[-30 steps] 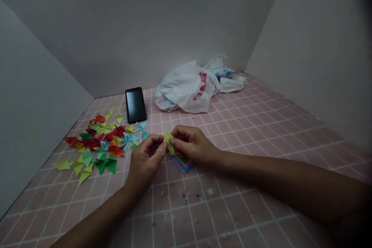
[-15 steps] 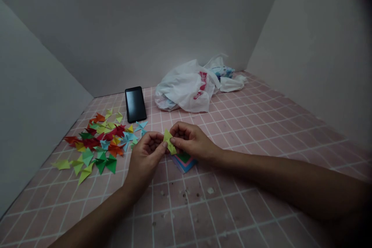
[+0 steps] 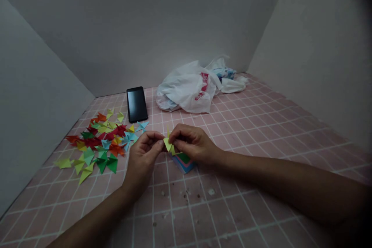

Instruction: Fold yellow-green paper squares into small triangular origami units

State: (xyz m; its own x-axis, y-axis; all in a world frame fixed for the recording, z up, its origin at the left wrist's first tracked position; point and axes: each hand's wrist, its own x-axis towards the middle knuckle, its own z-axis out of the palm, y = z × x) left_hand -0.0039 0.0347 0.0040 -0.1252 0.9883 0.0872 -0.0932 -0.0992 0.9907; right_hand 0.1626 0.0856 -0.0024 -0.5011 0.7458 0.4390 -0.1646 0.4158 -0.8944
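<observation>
Between both hands is a small yellow folded paper, with pointed parts sticking up and down. My left hand pinches its left side between thumb and fingers. On its right side my right hand has thumb and fingertips closed on the paper. Just beneath the hands lies a stack of coloured paper squares, with green, pink and blue edges showing; my right hand covers part of it. To the left spreads a pile of small folded paper figures in red, orange, yellow, green and light blue.
A black phone lies behind the paper figures. Farther back, a crumpled white plastic bag with red print rests near the wall, beside a bluish bundle. The pink tiled surface is bounded by grey walls.
The yellow paper has turned in my fingers; a thin point now stands up and its folded parts are spread differently. My right fingers have shifted slightly. The view has moved a little.
</observation>
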